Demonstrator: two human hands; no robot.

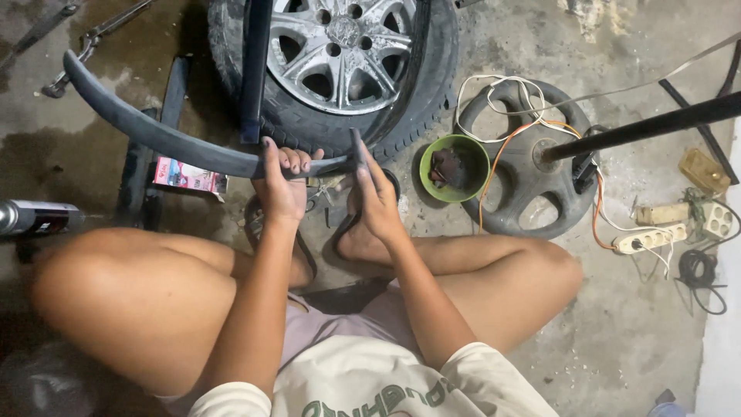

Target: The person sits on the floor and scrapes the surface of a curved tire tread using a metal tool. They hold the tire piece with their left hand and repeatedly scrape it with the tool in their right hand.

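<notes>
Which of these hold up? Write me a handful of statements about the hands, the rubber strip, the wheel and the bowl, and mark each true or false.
1. Both hands grip the same long black rubber strip. True: the left hand wraps around it and the right hand holds its end.
2. The wheel has no tyre on it. False: a black treaded tyre surrounds the silver alloy rim.
3. The green bowl sits between the wheel and a black weight plate. True.
4. The green bowl is empty. False: a dark lump lies inside it.
5. A white power strip lies on the concrete floor. True.
</notes>
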